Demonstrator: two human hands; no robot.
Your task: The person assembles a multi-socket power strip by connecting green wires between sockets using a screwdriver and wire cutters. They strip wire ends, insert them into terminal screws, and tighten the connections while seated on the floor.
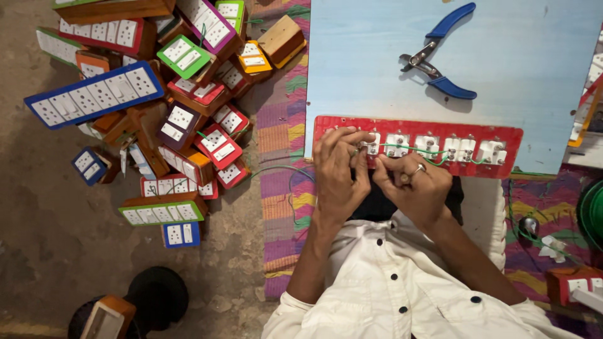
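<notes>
A long red switch panel (502, 133) lies face down along the near edge of a pale blue board (521, 56), with several white switch backs joined by a thin green wire (408, 150). My left hand (338, 172) rests on the panel's left end, fingers curled over it. My right hand (414, 185), a ring on one finger, is closed just below the panel, pinching something small near the green wire; what it pinches is hidden by the fingers.
Blue-handled pliers (440, 59) lie on the board beyond the panel. A heap of finished switch boxes (157, 94) with coloured frames covers the floor to the left. A striped woven mat (282, 125) lies under the board. More parts sit at the right edge.
</notes>
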